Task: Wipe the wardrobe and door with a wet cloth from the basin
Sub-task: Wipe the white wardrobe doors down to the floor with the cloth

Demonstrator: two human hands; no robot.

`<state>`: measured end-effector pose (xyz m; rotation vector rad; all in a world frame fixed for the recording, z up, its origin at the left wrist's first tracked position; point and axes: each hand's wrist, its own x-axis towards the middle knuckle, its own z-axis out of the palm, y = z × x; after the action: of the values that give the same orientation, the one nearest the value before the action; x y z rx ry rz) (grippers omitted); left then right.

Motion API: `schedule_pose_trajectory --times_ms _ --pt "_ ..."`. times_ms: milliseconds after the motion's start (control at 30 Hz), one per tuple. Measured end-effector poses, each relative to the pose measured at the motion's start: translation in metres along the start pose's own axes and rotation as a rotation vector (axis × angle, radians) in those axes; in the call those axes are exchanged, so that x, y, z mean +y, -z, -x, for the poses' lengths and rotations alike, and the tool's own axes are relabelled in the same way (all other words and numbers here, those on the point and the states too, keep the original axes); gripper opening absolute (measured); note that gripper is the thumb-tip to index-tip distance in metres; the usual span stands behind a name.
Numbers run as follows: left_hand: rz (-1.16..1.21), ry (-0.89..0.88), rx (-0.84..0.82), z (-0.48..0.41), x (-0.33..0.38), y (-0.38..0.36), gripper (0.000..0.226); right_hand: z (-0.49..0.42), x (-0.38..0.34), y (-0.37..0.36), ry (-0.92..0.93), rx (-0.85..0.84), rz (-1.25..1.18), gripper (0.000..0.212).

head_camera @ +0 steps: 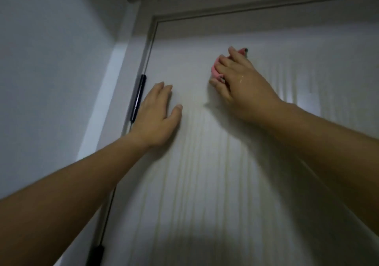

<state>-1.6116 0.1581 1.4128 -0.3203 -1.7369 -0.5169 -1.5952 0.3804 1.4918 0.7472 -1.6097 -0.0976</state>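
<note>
High on the white, vertically grained door (205, 173), your right grip (242, 87) curls round a bunched pink cloth (215, 70) slanting up-right. Your left grip (155, 114) lies flat, fingers straight.

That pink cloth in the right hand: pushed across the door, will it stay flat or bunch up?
Probably floppy: the pink cloth is bunched in folds under the right hand, so expect crumpling. Likely wet and slippery; droplets shine on the hand's back. It looks small and light, so it should glide over the door.
</note>
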Motion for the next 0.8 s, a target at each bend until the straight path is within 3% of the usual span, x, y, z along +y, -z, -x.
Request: schedule_pose_trajectory --times_ms 300,467,600,733,800 --pt "-0.107 -0.105 0.047 -0.028 -0.036 -0.012 0.071 -0.14 -0.025 -0.046 0.073 -0.029 0.092 0.047" --pt "-0.087 -0.128 0.058 -0.032 -0.042 -0.018 0.07 -0.185 -0.022 -0.056 0.111 -0.092 0.209 0.056" --pt "-0.048 -0.139 0.053 -0.032 -0.043 -0.017 0.069 -0.209 -0.028 -0.058 0.039 -0.176 0.298 0.068" --pt "-0.019 -0.145 0.069 -0.031 -0.044 -0.018 0.068 -0.182 -0.043 -0.063 0.26 -0.289 0.345 0.066" --pt "-0.016 -0.144 0.077 -0.031 -0.044 -0.018 0.068 -0.189 -0.038 -0.058 0.262 -0.327 0.347 0.065"
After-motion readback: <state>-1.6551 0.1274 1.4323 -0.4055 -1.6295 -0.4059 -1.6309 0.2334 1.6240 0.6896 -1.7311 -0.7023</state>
